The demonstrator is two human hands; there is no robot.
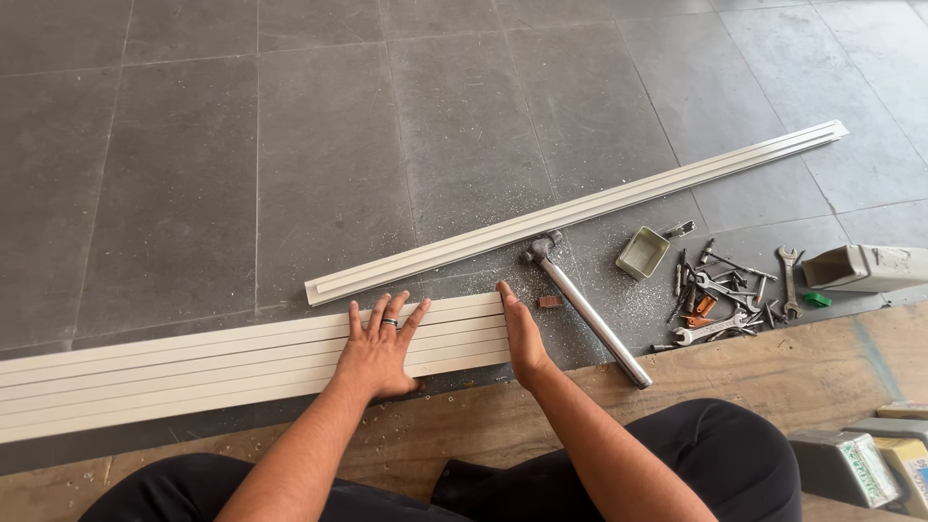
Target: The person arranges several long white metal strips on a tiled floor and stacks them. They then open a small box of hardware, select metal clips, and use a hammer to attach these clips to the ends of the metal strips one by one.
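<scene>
On the floor (pixel 242 145), my left hand (pixel 379 350) presses flat on the white strips (pixel 193 372); my right hand (pixel 520 333), open, squares their nearly flush ends.

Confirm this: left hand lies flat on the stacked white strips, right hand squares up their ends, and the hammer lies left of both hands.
Not quite. The head view shows the hammer right of both hands, beside the right hand. The left hand does lie flat on the white strips.

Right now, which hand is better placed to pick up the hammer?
Probably the right hand. It stands on edge against the strips' ends, right next to the hammer. The left hand lies flat on the strips, farther away.
</scene>
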